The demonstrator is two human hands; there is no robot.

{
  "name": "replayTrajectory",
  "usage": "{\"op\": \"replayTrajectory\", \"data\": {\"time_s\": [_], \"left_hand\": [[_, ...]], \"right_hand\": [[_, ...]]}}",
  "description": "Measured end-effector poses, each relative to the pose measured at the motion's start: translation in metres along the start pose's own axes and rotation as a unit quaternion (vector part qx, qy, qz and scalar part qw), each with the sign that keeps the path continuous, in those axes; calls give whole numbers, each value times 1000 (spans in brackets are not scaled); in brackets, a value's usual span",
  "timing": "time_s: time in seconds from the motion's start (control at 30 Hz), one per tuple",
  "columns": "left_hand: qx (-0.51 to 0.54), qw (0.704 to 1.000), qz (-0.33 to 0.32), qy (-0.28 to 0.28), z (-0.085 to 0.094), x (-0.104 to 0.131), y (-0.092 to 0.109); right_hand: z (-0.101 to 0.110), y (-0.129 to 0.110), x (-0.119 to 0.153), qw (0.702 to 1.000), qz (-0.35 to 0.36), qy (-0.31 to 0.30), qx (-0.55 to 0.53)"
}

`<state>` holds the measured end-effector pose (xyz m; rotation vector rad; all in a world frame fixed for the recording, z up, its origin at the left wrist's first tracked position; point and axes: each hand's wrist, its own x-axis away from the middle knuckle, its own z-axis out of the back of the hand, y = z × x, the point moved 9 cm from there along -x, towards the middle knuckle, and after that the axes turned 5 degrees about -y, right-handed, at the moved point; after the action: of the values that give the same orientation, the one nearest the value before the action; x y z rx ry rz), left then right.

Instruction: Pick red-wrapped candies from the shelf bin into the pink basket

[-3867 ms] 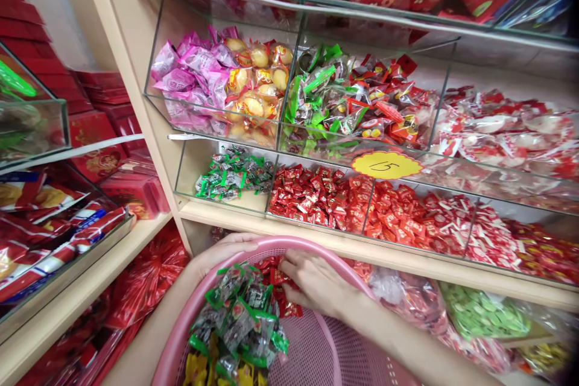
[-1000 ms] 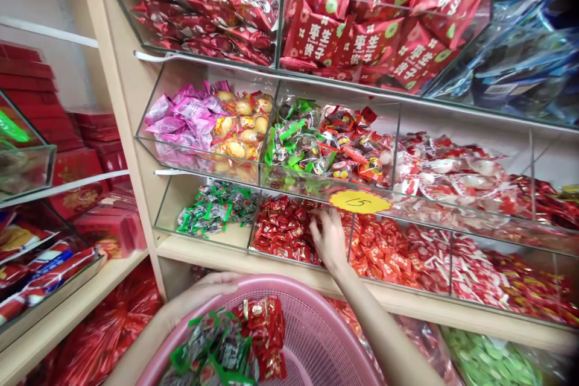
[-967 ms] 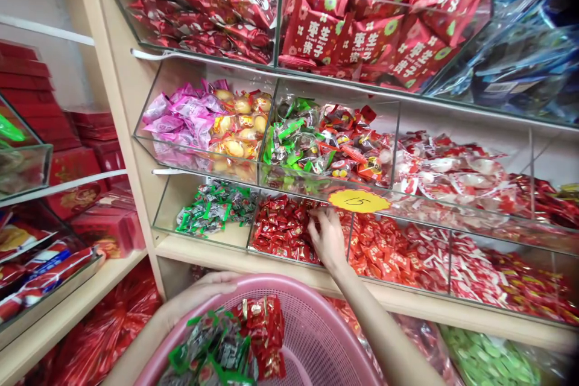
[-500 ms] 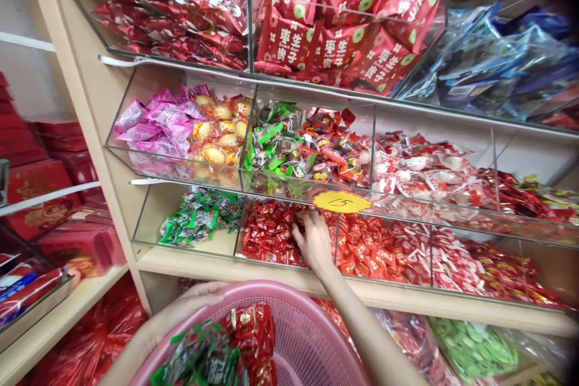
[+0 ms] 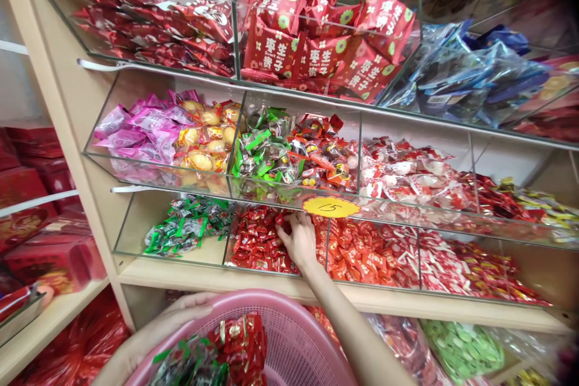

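Observation:
My left hand point(image 5: 187, 309) grips the rim of a pink plastic basket point(image 5: 298, 313) at the bottom of the view. Inside the basket lie green-wrapped candies point(image 5: 190, 362) and red-wrapped candies point(image 5: 244, 344). My right hand point(image 5: 299, 241) reaches into the bottom-row compartment of dark red candies point(image 5: 260, 238), its fingers curled down among the wrappers. The fingertips are partly hidden there, so what they hold cannot be made out. A yellow price tag point(image 5: 331, 207) marked 15 sits just above this hand.
Clear dividers split the shelves. Green candies point(image 5: 190, 223) lie left of my right hand, orange-red ones point(image 5: 357, 250) right of it. The wooden shelf edge point(image 5: 181, 277) runs between basket and compartments. Large red bags point(image 5: 316, 57) fill the top row; red boxes point(image 5: 40, 259) stand left.
The shelves and both hands appear shifted slightly left in view, with the upper shelves a little lower. My right hand remains in the dark red candies and my left hand on the basket.

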<state>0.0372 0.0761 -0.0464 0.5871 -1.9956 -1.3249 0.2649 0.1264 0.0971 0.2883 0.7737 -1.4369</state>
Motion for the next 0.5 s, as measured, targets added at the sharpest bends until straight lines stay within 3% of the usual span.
{"op": "replayTrajectory", "data": {"time_s": [0.17,0.33,0.5], "left_hand": [[10,999,0,45,11,-4,-8],[27,999,3,30,12,-7,-13],[21,1000,-9,15,3,-1,-2]], "right_hand": [[12,-7,1,997,27,28,-69],[12,-12,2,993,51,27,-102],[13,-18,3,987,95,38,-124]]}}
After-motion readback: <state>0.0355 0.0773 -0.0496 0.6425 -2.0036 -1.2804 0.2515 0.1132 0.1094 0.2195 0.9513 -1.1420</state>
